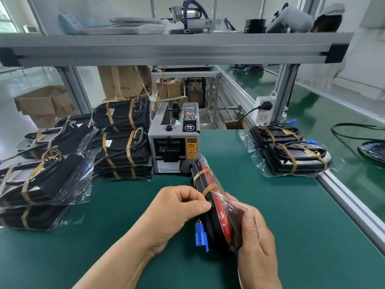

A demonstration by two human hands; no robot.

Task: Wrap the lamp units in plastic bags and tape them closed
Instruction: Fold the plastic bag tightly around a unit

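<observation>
Closest to the person, the right hand (256, 243) curls round the near end of the lamp unit (216, 224) through the plastic bag (233, 207). The left hand (177, 207) pinches the unit's black edge with thumb and fingertips. The unit stands on edge above the green table (125, 247), between the two hands. Its long axis runs away from the person toward the tape dispenser (174, 142), which the far end almost reaches. A blue connector (200, 234) hangs out below the left hand, probably still to be tucked in. The dispenser's mouth lies just left of the unit's far tip, so the left hand looks nearer for fetching tape. Stacks of wrapped units (123, 142) flank the dispenser on the left, and another pair (291, 151) lies well apart on the right.
</observation>
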